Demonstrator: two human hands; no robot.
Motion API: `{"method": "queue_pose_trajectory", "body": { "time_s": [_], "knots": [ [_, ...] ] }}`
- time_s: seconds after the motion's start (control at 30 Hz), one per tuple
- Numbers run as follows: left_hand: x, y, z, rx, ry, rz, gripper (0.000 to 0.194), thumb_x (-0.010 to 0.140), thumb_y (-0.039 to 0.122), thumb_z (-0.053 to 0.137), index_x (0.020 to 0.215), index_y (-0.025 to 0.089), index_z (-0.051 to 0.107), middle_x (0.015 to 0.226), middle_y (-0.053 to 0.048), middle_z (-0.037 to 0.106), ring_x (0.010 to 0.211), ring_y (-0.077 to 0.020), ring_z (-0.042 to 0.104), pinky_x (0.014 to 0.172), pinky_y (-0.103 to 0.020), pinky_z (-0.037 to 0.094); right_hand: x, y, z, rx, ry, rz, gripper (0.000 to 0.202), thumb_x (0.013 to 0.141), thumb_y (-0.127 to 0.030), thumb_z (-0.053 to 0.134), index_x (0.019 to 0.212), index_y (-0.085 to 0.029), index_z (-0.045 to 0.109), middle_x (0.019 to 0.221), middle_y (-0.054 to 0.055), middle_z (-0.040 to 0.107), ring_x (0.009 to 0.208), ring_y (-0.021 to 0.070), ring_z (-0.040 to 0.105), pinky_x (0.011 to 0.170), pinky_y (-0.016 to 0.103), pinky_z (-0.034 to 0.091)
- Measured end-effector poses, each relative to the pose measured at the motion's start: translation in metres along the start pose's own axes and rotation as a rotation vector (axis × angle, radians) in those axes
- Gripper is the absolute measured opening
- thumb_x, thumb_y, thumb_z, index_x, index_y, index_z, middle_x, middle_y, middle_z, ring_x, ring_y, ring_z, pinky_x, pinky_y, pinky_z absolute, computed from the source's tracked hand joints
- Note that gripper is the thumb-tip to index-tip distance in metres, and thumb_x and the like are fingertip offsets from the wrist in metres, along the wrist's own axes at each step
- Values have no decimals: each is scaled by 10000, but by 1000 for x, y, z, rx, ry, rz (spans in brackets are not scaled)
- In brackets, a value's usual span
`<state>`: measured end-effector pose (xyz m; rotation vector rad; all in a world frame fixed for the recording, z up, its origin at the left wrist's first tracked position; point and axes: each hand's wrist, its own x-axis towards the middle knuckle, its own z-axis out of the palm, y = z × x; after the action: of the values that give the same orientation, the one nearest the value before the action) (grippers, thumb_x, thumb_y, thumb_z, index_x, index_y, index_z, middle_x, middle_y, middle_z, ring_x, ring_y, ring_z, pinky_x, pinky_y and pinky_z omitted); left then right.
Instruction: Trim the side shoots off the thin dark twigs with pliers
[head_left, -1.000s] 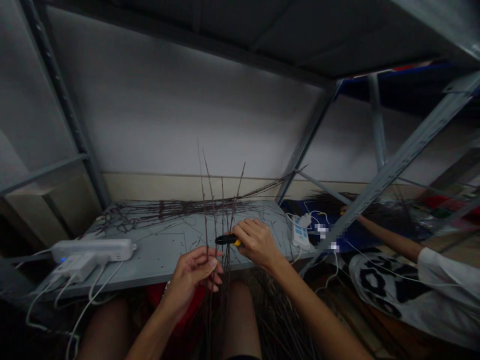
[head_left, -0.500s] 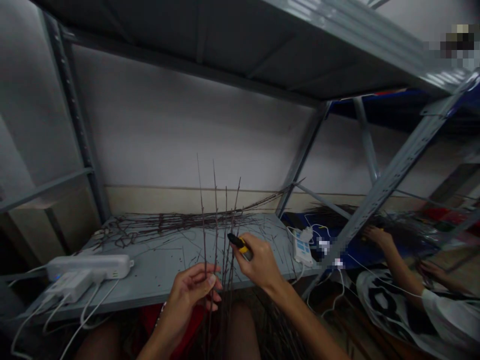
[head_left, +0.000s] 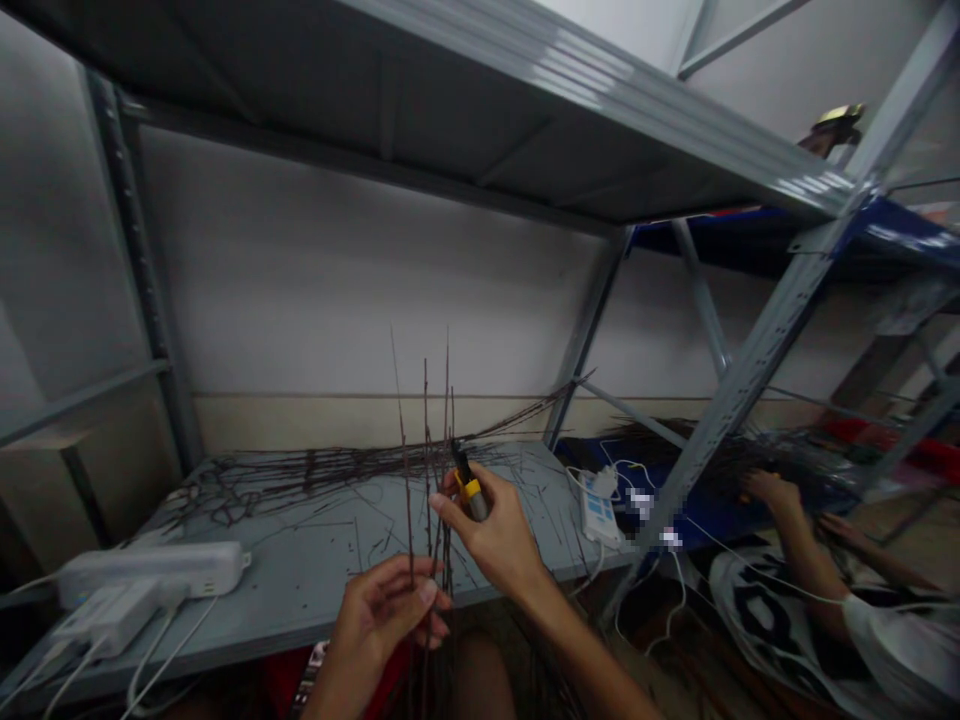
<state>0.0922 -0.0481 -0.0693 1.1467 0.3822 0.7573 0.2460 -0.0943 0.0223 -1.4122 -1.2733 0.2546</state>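
"Where are the twigs [head_left: 409,520]?"
"Upright across the lower shelf's [head_left: 292,595] front edge, pinched in the left hand [head_left: 397,610]."
"And the right hand [head_left: 495,525]?"
"Wrapped round a yellow-and-black tool [head_left: 469,490], probably cutters, above the lower shelf, beside the twigs."
"Room?"
"Open air over the lower shelf; a twig bundle [head_left: 330,470] lines its back, a power strip [head_left: 172,567] its left end."

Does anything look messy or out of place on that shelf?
Yes: short dark scraps lie scattered on the grey shelf beyond the left hand, like untidy litter. Some twig ends slant up across the rear post at right, unlike the flatter twig pile.
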Motion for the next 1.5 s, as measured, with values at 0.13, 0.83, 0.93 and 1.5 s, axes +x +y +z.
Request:
{"method": "queue_pose_trajectory", "body": {
  "time_s": [0.13, 0.83, 0.93, 1.5],
  "knots": [
    [9, 9, 6, -52, -2, 44, 400, 811, 453, 794, 1030, 132, 699, 855, -115, 759, 719, -222, 730, 660, -336, 609, -1, -1, -2, 9, -15, -4, 200, 840, -369, 730, 888, -195, 642, 808, -8, 665, 703, 156, 597, 666, 265, 476],
    [22, 21, 23, -21, 123, 108, 497, 837, 435, 761, 1237, 172, 627, 1011, -88, 683, 790, -231, 715, 462, -292, 614, 9, -21, -67, -1147, -13, -447, 401, 958, -503, 605, 1235, -213, 586, 1157, 110, 665, 1036, 294, 624, 848, 439, 478],
    [21, 20, 25, -16, 120, 108, 493, 847, 450, 744, 1244, 186, 621, 1106, -116, 675, 1062, -354, 707, 482, -324, 641, 11, -29, -69, -1269, -65, -494, 357, 957, -468, 621, 1199, -206, 598, 1115, 98, 666, 1005, 293, 609, 809, 429, 453],
    [16, 26, 25, -34, 127, 106, 435, 783, 441, 803, 1088, 142, 721, 1211, -192, 742, 1260, -422, 615, 571, -353, 668, 18, -52, -69, -1447, -159, -566, 315, 914, -353, 694, 1162, -194, 584, 1116, 99, 657, 1000, 295, 584, 787, 412, 397]
  ]
}}
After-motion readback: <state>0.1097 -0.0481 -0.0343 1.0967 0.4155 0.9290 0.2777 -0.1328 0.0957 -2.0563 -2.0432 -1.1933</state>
